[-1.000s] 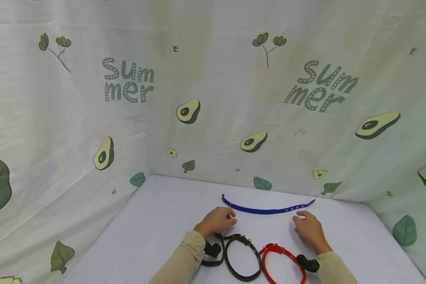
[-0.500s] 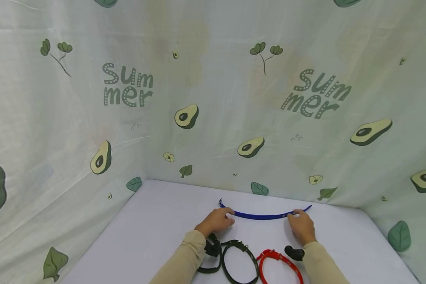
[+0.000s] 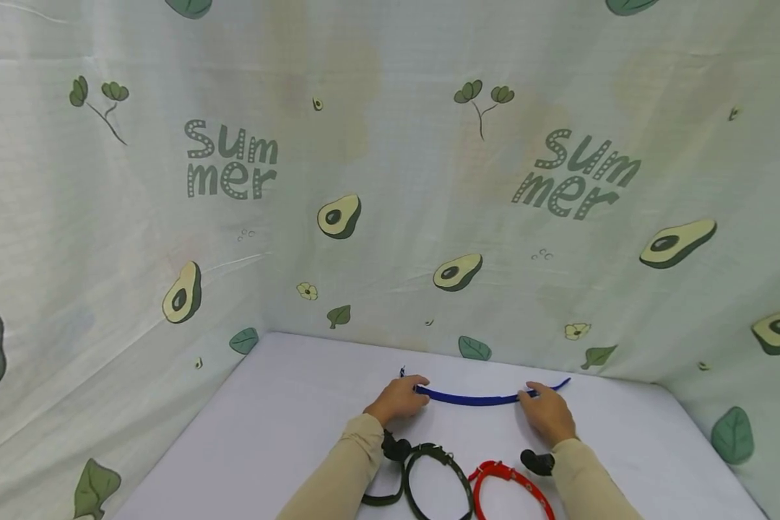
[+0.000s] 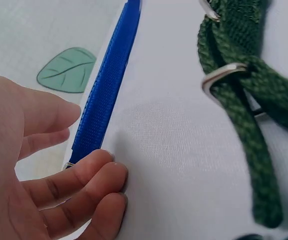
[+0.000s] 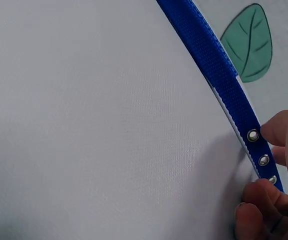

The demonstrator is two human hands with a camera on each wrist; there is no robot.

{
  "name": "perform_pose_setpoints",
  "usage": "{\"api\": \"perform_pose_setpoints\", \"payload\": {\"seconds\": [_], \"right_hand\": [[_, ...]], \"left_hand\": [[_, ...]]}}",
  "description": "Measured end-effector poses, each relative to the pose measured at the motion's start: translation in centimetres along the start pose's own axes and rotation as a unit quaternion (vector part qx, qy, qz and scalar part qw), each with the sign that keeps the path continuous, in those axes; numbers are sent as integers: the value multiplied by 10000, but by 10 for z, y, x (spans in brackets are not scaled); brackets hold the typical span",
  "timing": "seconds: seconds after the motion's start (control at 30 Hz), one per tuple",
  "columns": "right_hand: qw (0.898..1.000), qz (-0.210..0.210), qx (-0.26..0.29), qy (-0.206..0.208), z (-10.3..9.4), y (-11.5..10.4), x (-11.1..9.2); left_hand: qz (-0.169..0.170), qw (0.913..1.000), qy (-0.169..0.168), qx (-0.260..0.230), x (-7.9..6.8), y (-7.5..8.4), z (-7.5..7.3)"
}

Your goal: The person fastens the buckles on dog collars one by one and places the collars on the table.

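Observation:
A blue pet collar point(image 3: 471, 399) lies stretched out near the back of the white table, bowed slightly toward me. My left hand point(image 3: 398, 401) holds it near its buckle end; in the left wrist view, fingers lie on both sides of the blue webbing, and the buckle is mostly hidden. Toward the other end, my right hand point(image 3: 547, 415) pinches the strap. Metal eyelets point(image 5: 253, 135) show beside those fingertips in the right wrist view, and the narrow tip sticks out past the hand in the head view.
Closer to me, a dark green collar point(image 3: 464, 473) and a red collar point(image 3: 516, 476) lie buckled into loops. Another dark loop point(image 3: 382, 500) is partly covered by my left sleeve. A printed cloth point(image 3: 390, 144) hangs along the table's back and side.
My right hand has moved left and forward onto the collar's eyelet end. My left hand has come onto the buckle end. The blue strap now looks narrower, tilted in the grip.

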State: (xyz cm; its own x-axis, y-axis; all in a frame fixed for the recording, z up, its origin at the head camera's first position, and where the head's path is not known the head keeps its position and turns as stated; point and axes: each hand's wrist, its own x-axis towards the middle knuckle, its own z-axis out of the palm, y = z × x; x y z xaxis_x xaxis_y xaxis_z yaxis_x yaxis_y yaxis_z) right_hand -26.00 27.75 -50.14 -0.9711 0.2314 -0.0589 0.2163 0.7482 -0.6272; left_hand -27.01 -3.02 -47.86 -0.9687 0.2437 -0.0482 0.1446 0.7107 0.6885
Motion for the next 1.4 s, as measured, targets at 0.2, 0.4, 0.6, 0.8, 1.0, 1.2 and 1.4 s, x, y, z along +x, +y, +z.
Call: {"api": "perform_pose_setpoints", "payload": {"seconds": [0.2,0.4,0.6,0.8,1.0,1.2,1.4], "right_hand": [[9998,-184,-109,56,3,2,-2],[9995,-220,-53,237,7,2,-2],[9982,-167,264,503,5,7,-2],[9967,-316,516,547,-3,11,-7],[9933,-379,938,567,-7,18,-14],[9822,-166,1750,662,-2,23,-25],[9688,-234,2310,873,-8,13,-38]], "left_hand": [[-47,9997,23,253,0,-1,1],[-163,9994,79,291,1,-2,1],[-273,9992,158,244,8,-6,4],[-63,9995,195,225,9,-6,3],[347,9991,214,-79,4,-5,0],[588,9978,232,-176,-3,-6,4],[616,9946,306,-777,-10,-1,3]]}}
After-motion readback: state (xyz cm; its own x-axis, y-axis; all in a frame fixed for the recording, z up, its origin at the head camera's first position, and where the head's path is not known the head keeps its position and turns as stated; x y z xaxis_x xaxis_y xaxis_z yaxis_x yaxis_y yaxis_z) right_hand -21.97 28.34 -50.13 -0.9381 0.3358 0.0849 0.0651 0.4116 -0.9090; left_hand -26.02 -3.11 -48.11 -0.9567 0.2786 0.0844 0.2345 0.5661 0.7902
